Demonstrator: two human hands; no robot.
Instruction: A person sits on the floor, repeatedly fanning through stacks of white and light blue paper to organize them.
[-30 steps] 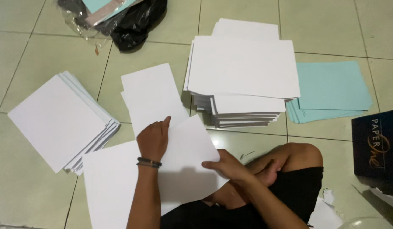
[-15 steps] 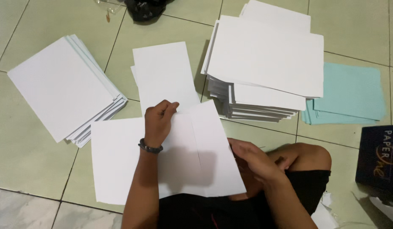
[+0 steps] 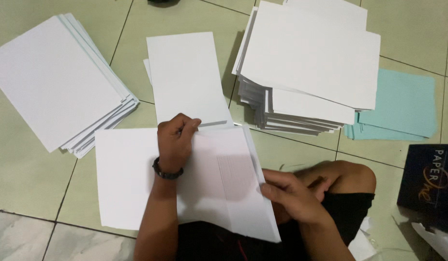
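Sitting on the green tiled floor (image 3: 30,174), the person works a large white sheet (image 3: 132,179) that lies right under both hands. A dark cardboard box (image 3: 429,186) stands off to the right of the right hand, cut by the frame edge; what it holds cannot be seen. The near edge of the sheet runs under the forearm and lap, and its right part is folded over, so how many layers lie there is hard to tell.

The left hand (image 3: 174,140) lies palm down on the sheet, fingers curled, fingertips pressing at its far edge, a dark band on the wrist. The right hand (image 3: 287,193) pinches the sheet's folded right edge between thumb and fingers; behind it a bare knee (image 3: 350,176) shows, slightly blurred.

Just beyond the left hand lies a small white sheet pile (image 3: 187,79). Farther left of it is a fanned white stack (image 3: 59,82). Beyond the right hand rises a tall white ream stack (image 3: 306,63), with pale blue sheets (image 3: 403,106) lying to its right.
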